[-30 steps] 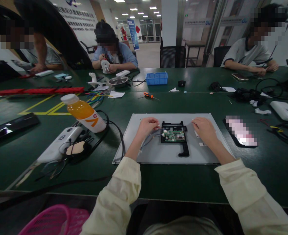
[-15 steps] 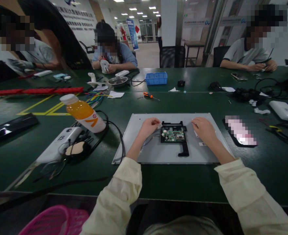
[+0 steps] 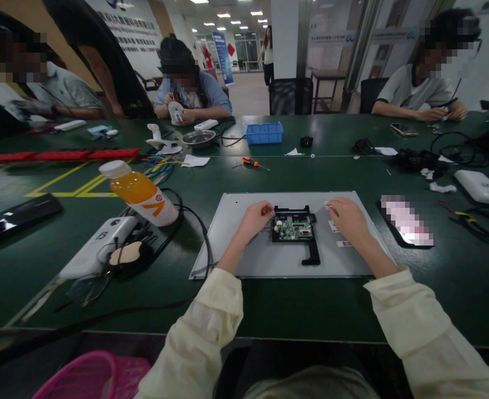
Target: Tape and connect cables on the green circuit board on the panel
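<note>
A flat grey panel (image 3: 253, 263) lies on the green table in front of me. On its middle sits a black plastic frame (image 3: 311, 256) around a green circuit board (image 3: 293, 228). My left hand (image 3: 255, 219) is closed in a pinch at the frame's upper left corner, with a small whitish bit at the fingertips, too small to name. Over the panel's right part, my right hand (image 3: 347, 215) is also pinched, and a small white piece shows at its fingertips. White labels (image 3: 344, 244) are stuck on the panel below that hand. Thin cables run under my left hand.
Left of the panel stand a tilted orange drink bottle (image 3: 142, 194) and a white power bank (image 3: 98, 244) with black cables. A phone (image 3: 406, 221) lies to the right. Farther off are an orange screwdriver (image 3: 250, 162), a blue basket (image 3: 264, 133) and several people seated across the table.
Both hands stay almost in place, still pinched; the right fingertips have shifted slightly and the labels below show more. In the background, a walking person has come further into view.
</note>
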The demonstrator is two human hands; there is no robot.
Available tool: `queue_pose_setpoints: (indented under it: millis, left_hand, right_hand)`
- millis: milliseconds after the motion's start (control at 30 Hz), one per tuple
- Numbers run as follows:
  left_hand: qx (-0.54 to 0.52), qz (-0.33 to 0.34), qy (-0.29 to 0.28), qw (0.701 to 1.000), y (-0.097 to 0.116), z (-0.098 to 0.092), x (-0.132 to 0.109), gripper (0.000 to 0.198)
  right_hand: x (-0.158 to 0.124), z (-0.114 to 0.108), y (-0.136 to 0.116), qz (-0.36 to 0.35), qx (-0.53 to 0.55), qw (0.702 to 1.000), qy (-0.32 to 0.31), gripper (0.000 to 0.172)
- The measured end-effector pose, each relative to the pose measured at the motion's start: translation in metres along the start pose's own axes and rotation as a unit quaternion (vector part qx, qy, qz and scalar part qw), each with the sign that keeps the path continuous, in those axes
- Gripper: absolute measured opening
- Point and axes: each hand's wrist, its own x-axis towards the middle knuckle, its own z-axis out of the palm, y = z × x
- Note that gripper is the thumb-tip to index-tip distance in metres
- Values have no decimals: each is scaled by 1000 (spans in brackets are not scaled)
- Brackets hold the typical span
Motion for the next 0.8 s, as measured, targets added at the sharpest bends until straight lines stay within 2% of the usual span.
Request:
queue_pose_setpoints:
  millis: [633,800]
  left_hand:
    - [-19,-7,11,1000,-5,4,1,2]
    - [-37,-14,18,999,-5,5,1,7]
  right_hand:
    - [1,4,6,-8,10,1000,-6,30]
    - [1,4,5,-9,10,1000,-7,31]
